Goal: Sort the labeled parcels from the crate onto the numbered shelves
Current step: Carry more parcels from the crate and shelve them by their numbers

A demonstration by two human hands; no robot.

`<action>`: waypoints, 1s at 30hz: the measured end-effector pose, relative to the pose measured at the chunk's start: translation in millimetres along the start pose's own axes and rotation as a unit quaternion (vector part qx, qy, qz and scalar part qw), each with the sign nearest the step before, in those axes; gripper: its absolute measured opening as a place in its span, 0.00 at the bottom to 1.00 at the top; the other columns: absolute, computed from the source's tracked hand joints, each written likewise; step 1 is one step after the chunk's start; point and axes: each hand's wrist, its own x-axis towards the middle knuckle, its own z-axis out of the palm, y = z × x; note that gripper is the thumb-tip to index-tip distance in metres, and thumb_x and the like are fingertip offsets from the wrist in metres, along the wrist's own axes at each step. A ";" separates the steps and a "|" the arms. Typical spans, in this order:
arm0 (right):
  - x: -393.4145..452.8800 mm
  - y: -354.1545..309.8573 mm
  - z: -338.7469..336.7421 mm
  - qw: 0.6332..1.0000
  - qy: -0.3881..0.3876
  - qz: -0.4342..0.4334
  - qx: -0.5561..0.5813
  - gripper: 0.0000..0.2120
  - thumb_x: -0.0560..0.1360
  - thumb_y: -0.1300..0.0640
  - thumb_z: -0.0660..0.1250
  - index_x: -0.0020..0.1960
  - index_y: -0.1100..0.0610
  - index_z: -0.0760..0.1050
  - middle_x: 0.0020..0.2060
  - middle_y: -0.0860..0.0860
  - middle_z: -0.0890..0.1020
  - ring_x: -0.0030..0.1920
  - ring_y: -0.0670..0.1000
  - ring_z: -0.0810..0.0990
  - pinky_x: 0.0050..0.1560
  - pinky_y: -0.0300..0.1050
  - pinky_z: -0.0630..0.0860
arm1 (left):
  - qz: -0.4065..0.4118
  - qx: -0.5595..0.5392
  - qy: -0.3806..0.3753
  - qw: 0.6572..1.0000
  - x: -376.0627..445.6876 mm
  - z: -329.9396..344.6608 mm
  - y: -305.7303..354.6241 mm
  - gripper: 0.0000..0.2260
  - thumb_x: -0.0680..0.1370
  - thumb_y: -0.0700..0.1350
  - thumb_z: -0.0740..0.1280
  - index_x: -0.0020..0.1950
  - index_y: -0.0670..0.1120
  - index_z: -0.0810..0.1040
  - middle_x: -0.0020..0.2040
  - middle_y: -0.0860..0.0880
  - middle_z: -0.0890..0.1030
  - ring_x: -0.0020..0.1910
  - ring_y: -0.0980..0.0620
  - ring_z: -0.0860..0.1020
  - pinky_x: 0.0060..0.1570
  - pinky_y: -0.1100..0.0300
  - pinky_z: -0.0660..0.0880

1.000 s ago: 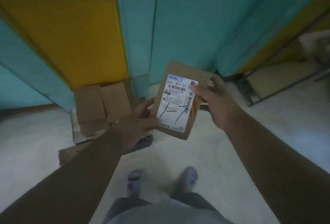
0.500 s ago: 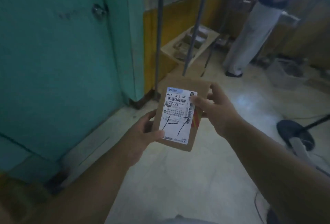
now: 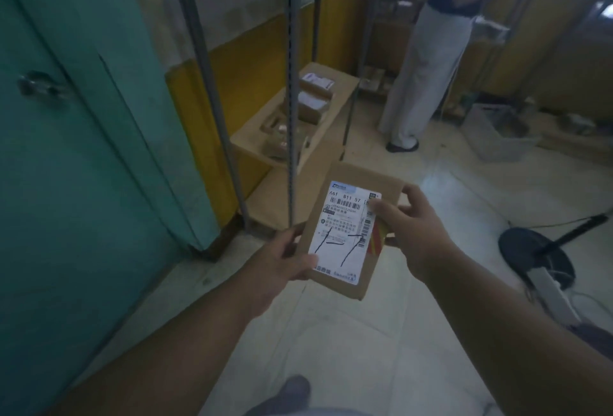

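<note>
Both hands, left hand [image 3: 282, 266] and right hand [image 3: 414, 233], clamped on parcel [image 3: 348, 233], not shelved yet. Shelf [image 3: 252, 147] ahead already holds a few parcels; placing left

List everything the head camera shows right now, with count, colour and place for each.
parcel: one, brown cardboard with a white label, held up in the centre
shelf rack: one, grey metal posts with tan boards, ahead
parcels on the shelf: a few, brown, on the low board; exact count unclear
door: one, teal, on the left
crate: one, pale grey, on the floor at right
fan base: one, black, on the floor at right
other person: one, dark top and pale trousers, standing behind
left hand: one, holds the parcel's left edge
right hand: one, holds the parcel's right edge
</note>
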 end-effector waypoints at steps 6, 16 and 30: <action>93.7 -16.9 -79.4 0.997 0.069 0.005 0.018 0.16 0.74 0.55 0.74 0.58 0.48 0.73 0.48 0.56 0.86 0.45 0.55 0.87 0.53 0.61 0.81 | -0.011 0.031 -0.079 0.996 136.1 41.3 41.6 0.28 0.71 0.48 0.72 0.69 0.61 0.72 0.63 0.51 0.82 0.64 0.46 0.80 0.65 0.42 0.75; 302.4 -30.7 -185.7 1.000 -0.007 0.009 -0.019 0.14 0.73 0.52 0.75 0.55 0.45 0.75 0.48 0.57 0.85 0.46 0.59 0.86 0.53 0.65 0.80 | -0.008 0.031 0.001 0.999 326.6 106.5 67.3 0.30 0.70 0.49 0.73 0.72 0.59 0.72 0.65 0.48 0.81 0.65 0.45 0.79 0.64 0.40 0.76; 595.4 -90.9 -162.8 0.990 -0.128 0.011 -0.054 0.11 0.73 0.52 0.75 0.51 0.42 0.76 0.48 0.53 0.86 0.46 0.55 0.86 0.54 0.64 0.80 | 0.019 -0.034 0.121 0.992 545.8 57.5 134.8 0.22 0.73 0.46 0.71 0.63 0.66 0.78 0.67 0.52 0.80 0.67 0.47 0.78 0.66 0.41 0.75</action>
